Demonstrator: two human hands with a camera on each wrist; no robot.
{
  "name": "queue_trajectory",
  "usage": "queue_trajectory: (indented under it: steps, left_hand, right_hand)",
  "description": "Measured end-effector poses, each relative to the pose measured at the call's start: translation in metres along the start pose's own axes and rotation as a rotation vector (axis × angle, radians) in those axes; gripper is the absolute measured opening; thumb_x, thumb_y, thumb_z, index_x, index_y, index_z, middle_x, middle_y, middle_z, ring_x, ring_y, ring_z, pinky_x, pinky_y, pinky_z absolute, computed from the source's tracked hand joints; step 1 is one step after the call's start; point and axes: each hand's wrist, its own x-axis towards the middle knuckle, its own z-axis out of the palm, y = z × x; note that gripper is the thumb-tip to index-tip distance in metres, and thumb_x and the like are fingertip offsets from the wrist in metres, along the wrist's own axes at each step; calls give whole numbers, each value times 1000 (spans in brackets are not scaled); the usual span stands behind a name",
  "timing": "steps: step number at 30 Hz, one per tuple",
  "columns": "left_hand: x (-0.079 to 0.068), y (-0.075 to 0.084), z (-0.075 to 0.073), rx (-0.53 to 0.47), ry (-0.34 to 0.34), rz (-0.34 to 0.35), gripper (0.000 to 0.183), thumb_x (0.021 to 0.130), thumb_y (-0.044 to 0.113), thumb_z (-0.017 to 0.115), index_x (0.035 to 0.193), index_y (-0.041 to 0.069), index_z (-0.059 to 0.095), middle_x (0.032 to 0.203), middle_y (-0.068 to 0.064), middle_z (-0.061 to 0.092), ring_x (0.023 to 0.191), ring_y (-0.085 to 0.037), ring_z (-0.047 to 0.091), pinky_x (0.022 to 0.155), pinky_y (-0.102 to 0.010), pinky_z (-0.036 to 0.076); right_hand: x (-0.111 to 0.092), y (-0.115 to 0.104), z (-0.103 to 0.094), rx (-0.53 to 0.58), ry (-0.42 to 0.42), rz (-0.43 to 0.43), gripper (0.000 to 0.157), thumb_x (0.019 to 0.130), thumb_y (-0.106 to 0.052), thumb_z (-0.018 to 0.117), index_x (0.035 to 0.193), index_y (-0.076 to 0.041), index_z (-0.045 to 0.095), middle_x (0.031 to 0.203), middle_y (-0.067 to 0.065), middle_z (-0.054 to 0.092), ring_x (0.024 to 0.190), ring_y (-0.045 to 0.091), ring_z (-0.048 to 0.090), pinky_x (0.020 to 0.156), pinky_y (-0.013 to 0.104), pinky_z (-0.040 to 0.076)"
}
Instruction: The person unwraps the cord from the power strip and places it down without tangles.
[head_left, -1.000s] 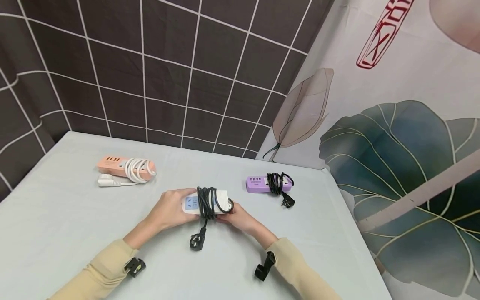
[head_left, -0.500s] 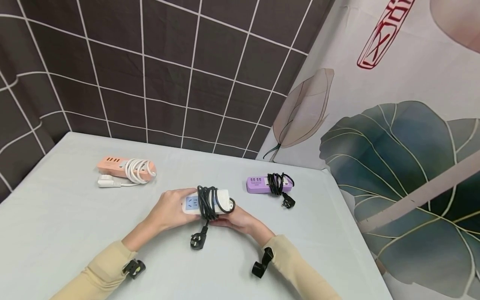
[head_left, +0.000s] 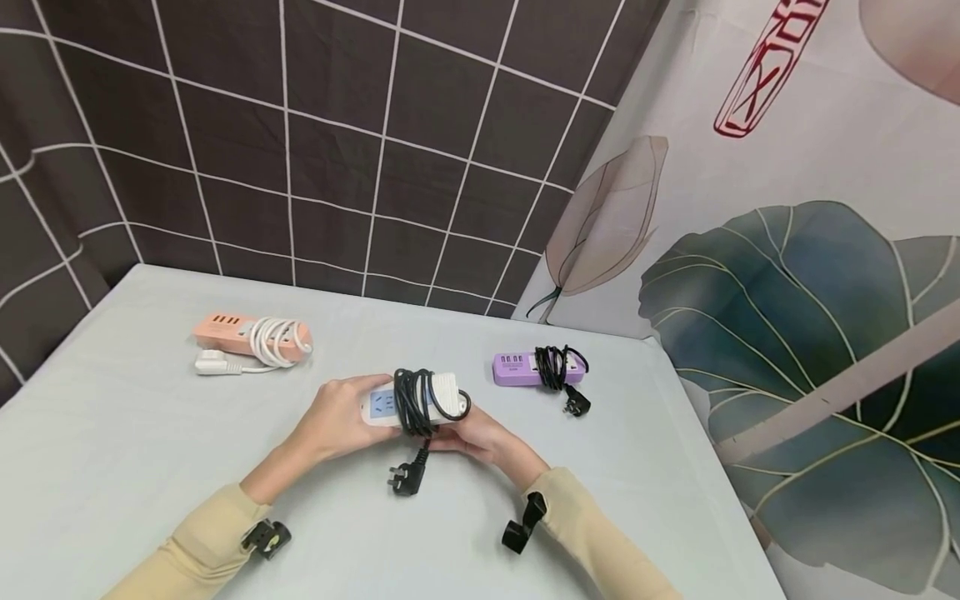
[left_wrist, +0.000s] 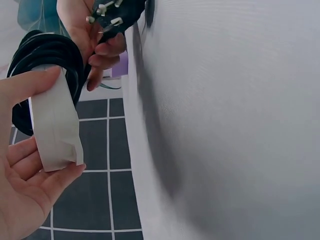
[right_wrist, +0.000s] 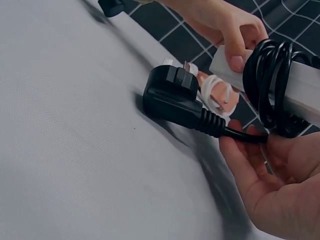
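Observation:
A white power strip (head_left: 447,396) with blue socket faces is held up over the table, a black cord (head_left: 414,402) wound in loops round its middle. My left hand (head_left: 337,418) grips its left end, thumb on one side and fingers on the other, as the left wrist view shows. Below the strip, my right hand (head_left: 480,435) pinches the free length of cord close to the plug, seen in the right wrist view. The black plug (right_wrist: 172,95) sticks out past these fingertips with its metal prongs bared.
On the white-covered table (head_left: 135,467), an orange power strip (head_left: 221,332) with a white cord lies at the back left. A purple power strip (head_left: 517,369) with a black cord lies at the right. Dark gridded cloth (head_left: 337,167) hangs behind the table.
My right hand has shifted left under the strip onto the cord. The plug has swung right and turned, its prongs now facing left. The left hand keeps its grip.

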Motion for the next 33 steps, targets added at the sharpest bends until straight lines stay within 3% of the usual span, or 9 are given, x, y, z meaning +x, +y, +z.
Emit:
queue_trajectory:
  steps: [7,16,23,33]
  left_hand:
    - [-2,-1,-1,-5,-2,4,66,57,25,87,115,0,67,99,-14,73,74,-15,64,69,-33,52]
    - [-4,-1,-1,-11,-39,14,68,56,28,88,116,2,67,99,-12,73,72,-10,62,66,-26,49]
    - [-7,-3,1,12,-58,41,67,55,27,88,114,2,68,100,-12,73,76,-12,65,69,-27,51]
    - [-11,-5,3,32,-72,52,63,55,27,88,111,5,69,98,-8,74,75,-11,63,67,-27,50]
  right_hand:
    - [-1,-1,-3,-87,101,-52,42,94,-3,52,134,7,46,92,0,66,79,14,67,82,41,56]
    - [-3,-7,-14,-192,119,-47,37,91,-1,53,125,14,51,90,6,72,67,11,67,69,31,58]
    - [-4,-14,-22,-275,175,-52,35,93,2,47,125,17,49,77,-6,65,60,4,58,53,18,51]
    - [-6,-20,-27,-316,209,-71,35,90,-9,57,119,11,58,76,-10,66,61,4,56,50,19,45]
